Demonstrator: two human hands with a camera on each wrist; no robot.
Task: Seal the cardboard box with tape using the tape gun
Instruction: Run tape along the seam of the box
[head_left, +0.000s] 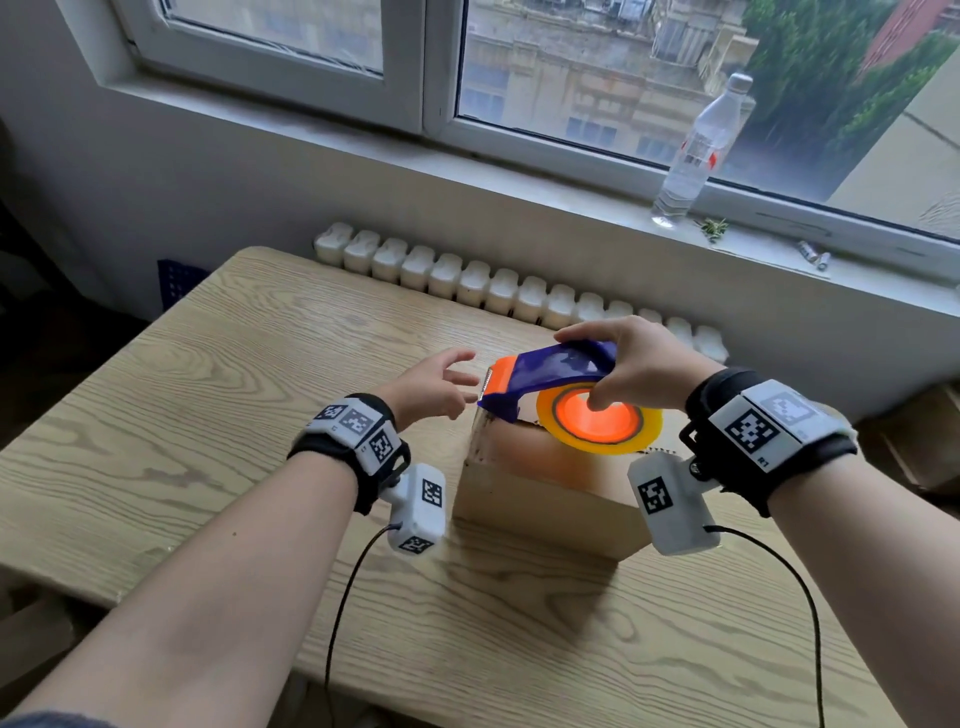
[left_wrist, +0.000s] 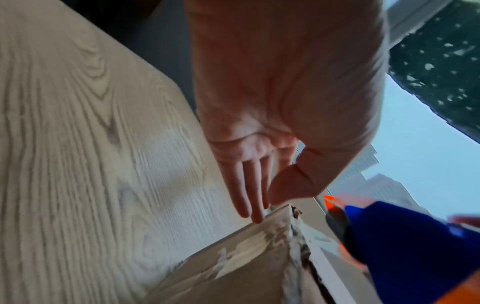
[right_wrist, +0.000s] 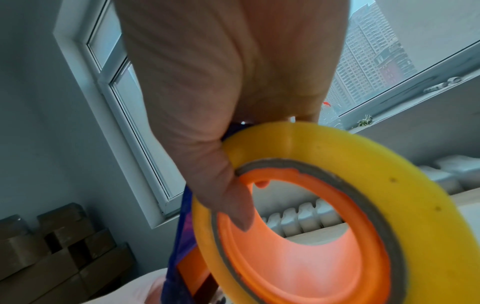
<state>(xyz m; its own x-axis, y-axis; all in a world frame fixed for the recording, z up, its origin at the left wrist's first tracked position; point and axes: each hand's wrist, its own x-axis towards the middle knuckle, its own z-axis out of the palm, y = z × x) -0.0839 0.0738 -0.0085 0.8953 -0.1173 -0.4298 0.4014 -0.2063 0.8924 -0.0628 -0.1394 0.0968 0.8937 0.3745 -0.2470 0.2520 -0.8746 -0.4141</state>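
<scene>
A small brown cardboard box (head_left: 550, 488) sits on the wooden table (head_left: 218, 395). My right hand (head_left: 639, 364) grips the blue and orange tape gun (head_left: 550, 371) over the box top, thumb inside the orange core of the yellow tape roll (head_left: 602, 423). The gun's toothed front end sits at the box's far left top corner. My left hand (head_left: 436, 387) hovers just left of that end with fingers spread and holds nothing. In the left wrist view the straight fingers (left_wrist: 249, 191) point at the box corner (left_wrist: 283, 218) beside the tape gun (left_wrist: 405, 246). In the right wrist view the tape roll (right_wrist: 337, 201) fills the frame below my thumb.
A white radiator (head_left: 498, 286) runs behind the table under the window sill (head_left: 571, 187). A clear plastic bottle (head_left: 696, 150) stands on the sill at the right. Stacked cardboard boxes (right_wrist: 52, 246) lie on the floor. Cables hang from both wrist cameras.
</scene>
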